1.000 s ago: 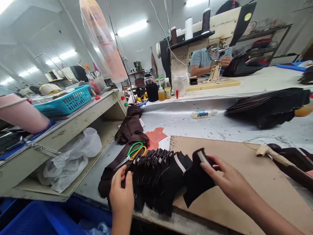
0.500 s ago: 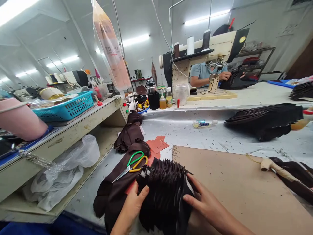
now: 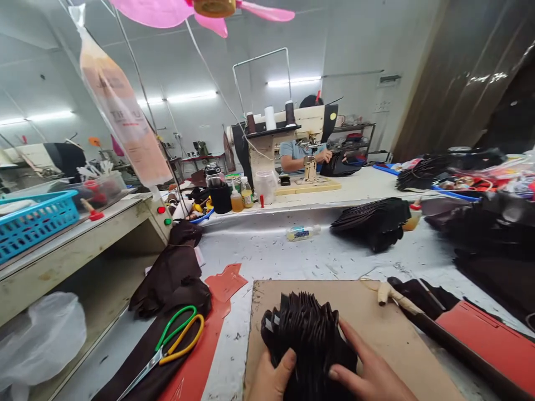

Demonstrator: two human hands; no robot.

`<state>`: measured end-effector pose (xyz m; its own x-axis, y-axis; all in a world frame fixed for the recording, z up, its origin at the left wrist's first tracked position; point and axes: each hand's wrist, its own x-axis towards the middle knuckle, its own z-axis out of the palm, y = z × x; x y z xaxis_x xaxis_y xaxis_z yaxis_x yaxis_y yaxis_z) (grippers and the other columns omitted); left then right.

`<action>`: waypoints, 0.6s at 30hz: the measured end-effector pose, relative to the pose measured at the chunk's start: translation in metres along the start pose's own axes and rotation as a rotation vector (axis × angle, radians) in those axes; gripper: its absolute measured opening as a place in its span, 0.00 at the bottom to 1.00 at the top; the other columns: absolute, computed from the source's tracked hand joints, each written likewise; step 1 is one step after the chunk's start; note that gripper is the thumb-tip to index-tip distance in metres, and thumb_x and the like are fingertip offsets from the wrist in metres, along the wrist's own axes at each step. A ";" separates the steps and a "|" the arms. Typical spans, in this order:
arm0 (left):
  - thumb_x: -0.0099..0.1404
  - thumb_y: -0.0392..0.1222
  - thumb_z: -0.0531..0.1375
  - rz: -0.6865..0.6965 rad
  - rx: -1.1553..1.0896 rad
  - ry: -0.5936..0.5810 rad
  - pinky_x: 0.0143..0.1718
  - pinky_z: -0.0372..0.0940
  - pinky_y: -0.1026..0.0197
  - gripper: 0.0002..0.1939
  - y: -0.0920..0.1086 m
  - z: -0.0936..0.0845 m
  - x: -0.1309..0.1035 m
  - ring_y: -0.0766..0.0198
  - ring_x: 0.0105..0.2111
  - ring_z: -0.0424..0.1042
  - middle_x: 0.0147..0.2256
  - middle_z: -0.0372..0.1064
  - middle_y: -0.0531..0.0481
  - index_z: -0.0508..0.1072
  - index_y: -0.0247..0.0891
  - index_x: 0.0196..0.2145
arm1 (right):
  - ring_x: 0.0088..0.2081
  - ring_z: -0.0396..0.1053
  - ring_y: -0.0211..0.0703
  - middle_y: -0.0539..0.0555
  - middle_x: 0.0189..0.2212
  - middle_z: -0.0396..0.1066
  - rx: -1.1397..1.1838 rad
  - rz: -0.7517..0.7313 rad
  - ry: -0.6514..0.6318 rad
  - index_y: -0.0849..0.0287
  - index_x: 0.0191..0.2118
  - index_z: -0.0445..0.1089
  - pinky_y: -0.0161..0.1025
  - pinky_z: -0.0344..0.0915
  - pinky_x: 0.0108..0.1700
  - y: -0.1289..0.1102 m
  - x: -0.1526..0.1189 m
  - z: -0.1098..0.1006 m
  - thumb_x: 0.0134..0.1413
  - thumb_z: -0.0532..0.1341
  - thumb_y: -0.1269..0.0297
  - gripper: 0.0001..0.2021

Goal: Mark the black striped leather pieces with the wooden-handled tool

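Observation:
A thick stack of black pieces [image 3: 309, 340] with ruffled upper edges is held upright between both hands over the tan board [image 3: 376, 312]. My left hand [image 3: 273, 376] grips its left side, thumb on the near face. On the right side my right hand [image 3: 368, 362] presses the stack, thumb in front and fingers behind. Scissors [image 3: 171, 340] with one green and one yellow handle lie to the left on dark brown material [image 3: 134, 351], beside red-orange sheets [image 3: 228, 284].
Another black stack [image 3: 368, 220], a small clear bottle [image 3: 301, 233] and a hammer-like tool [image 3: 397, 298] lie beyond the board. At the back, a person [image 3: 292, 159] works behind a sewing machine [image 3: 271, 139]. A blue basket [image 3: 42, 220] is at left.
The view has turned to the right. Both hands have carried the black stack rightward, away from the scissors and brown material, onto or over the tan board.

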<state>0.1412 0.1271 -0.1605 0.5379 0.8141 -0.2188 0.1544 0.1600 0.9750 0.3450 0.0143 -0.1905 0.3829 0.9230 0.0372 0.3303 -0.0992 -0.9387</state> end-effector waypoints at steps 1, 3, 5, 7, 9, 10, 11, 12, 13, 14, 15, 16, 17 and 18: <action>0.50 0.69 0.63 -0.001 -0.036 -0.040 0.57 0.58 0.44 0.40 0.000 0.011 0.010 0.42 0.53 0.68 0.48 0.72 0.35 0.71 0.34 0.50 | 0.61 0.55 0.66 0.63 0.60 0.61 0.020 0.003 -0.001 0.58 0.61 0.62 0.57 0.55 0.61 0.006 0.004 -0.004 0.43 0.65 0.41 0.41; 0.50 0.65 0.66 0.022 -0.136 -0.134 0.56 0.60 0.45 0.39 0.004 0.029 0.025 0.43 0.52 0.68 0.50 0.71 0.35 0.69 0.35 0.51 | 0.62 0.54 0.65 0.65 0.60 0.60 0.066 0.007 -0.005 0.61 0.61 0.62 0.57 0.54 0.61 0.015 0.011 -0.011 0.45 0.62 0.40 0.41; 0.48 0.61 0.69 0.058 -0.247 -0.218 0.54 0.62 0.46 0.38 0.016 0.042 0.039 0.43 0.51 0.69 0.50 0.71 0.35 0.69 0.35 0.50 | 0.62 0.53 0.65 0.67 0.60 0.60 0.081 0.012 0.018 0.63 0.60 0.62 0.57 0.53 0.62 0.017 0.022 -0.017 0.46 0.61 0.41 0.41; 0.47 0.56 0.71 0.057 -0.291 -0.236 0.53 0.63 0.46 0.35 0.034 0.050 0.059 0.43 0.50 0.70 0.49 0.71 0.35 0.70 0.34 0.49 | 0.62 0.54 0.64 0.68 0.60 0.60 0.047 -0.003 0.084 0.63 0.61 0.61 0.57 0.53 0.61 0.013 0.040 -0.027 0.45 0.62 0.43 0.40; 0.46 0.52 0.72 0.060 -0.286 -0.179 0.54 0.63 0.45 0.34 0.056 0.055 0.088 0.43 0.50 0.70 0.48 0.72 0.36 0.71 0.33 0.48 | 0.60 0.58 0.64 0.67 0.58 0.62 -0.016 -0.054 0.167 0.62 0.62 0.58 0.57 0.58 0.59 0.004 0.071 -0.040 0.46 0.63 0.46 0.40; 0.46 0.50 0.72 0.070 -0.275 -0.146 0.54 0.62 0.45 0.33 0.069 0.057 0.107 0.43 0.50 0.70 0.48 0.72 0.36 0.71 0.33 0.48 | 0.59 0.60 0.63 0.67 0.57 0.64 -0.052 -0.089 0.205 0.61 0.62 0.57 0.57 0.60 0.58 -0.002 0.091 -0.049 0.46 0.63 0.47 0.40; 0.46 0.49 0.72 0.088 -0.272 -0.122 0.55 0.61 0.45 0.33 0.081 0.059 0.129 0.44 0.50 0.70 0.48 0.72 0.37 0.71 0.33 0.47 | 0.58 0.62 0.62 0.66 0.57 0.64 -0.073 -0.116 0.229 0.61 0.63 0.55 0.57 0.62 0.57 -0.008 0.114 -0.058 0.46 0.63 0.47 0.41; 0.46 0.49 0.72 0.109 -0.277 -0.112 0.56 0.60 0.46 0.33 0.093 0.061 0.153 0.45 0.51 0.69 0.48 0.72 0.38 0.71 0.34 0.47 | 0.57 0.63 0.61 0.66 0.57 0.65 -0.085 -0.143 0.237 0.61 0.63 0.54 0.56 0.62 0.56 -0.014 0.140 -0.068 0.46 0.64 0.48 0.41; 0.47 0.49 0.72 0.128 -0.281 -0.107 0.57 0.60 0.46 0.32 0.105 0.062 0.179 0.46 0.50 0.70 0.48 0.72 0.38 0.71 0.34 0.48 | 0.57 0.63 0.60 0.64 0.57 0.65 -0.100 -0.170 0.242 0.60 0.63 0.54 0.55 0.62 0.57 -0.021 0.167 -0.078 0.45 0.65 0.48 0.41; 0.48 0.49 0.71 0.141 -0.283 -0.103 0.56 0.60 0.47 0.31 0.118 0.064 0.205 0.47 0.50 0.70 0.48 0.73 0.38 0.71 0.34 0.48 | 0.56 0.64 0.60 0.63 0.56 0.65 -0.119 -0.195 0.247 0.58 0.63 0.55 0.55 0.62 0.57 -0.028 0.197 -0.088 0.44 0.66 0.49 0.41; 0.50 0.49 0.70 0.155 -0.283 -0.101 0.56 0.61 0.47 0.30 0.130 0.066 0.232 0.48 0.49 0.71 0.48 0.73 0.38 0.71 0.34 0.48 | 0.56 0.64 0.61 0.62 0.55 0.66 -0.138 -0.220 0.249 0.57 0.62 0.56 0.56 0.61 0.57 -0.035 0.227 -0.099 0.43 0.68 0.50 0.41; 0.53 0.50 0.68 0.171 -0.276 -0.101 0.55 0.62 0.48 0.29 0.142 0.068 0.259 0.50 0.49 0.71 0.48 0.73 0.39 0.70 0.34 0.50 | 0.56 0.64 0.61 0.61 0.54 0.67 -0.155 -0.243 0.249 0.57 0.61 0.57 0.56 0.61 0.57 -0.042 0.258 -0.109 0.42 0.69 0.51 0.40; 0.57 0.50 0.66 0.187 -0.261 -0.100 0.54 0.63 0.49 0.27 0.154 0.069 0.285 0.51 0.48 0.72 0.48 0.72 0.39 0.69 0.35 0.51 | 0.55 0.65 0.61 0.61 0.53 0.68 -0.172 -0.265 0.247 0.56 0.61 0.58 0.55 0.61 0.57 -0.049 0.289 -0.119 0.42 0.70 0.51 0.40; 0.60 0.50 0.63 0.207 -0.236 -0.097 0.53 0.64 0.49 0.26 0.165 0.070 0.310 0.53 0.48 0.72 0.49 0.72 0.40 0.68 0.35 0.53 | 0.55 0.65 0.60 0.60 0.53 0.68 -0.186 -0.285 0.245 0.56 0.60 0.59 0.55 0.61 0.57 -0.055 0.319 -0.128 0.43 0.70 0.52 0.39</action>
<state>0.3911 0.3667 -0.0704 0.6162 0.7876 -0.0068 -0.1563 0.1307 0.9790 0.5591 0.2664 -0.0837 0.4399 0.8100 0.3878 0.5940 0.0614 -0.8021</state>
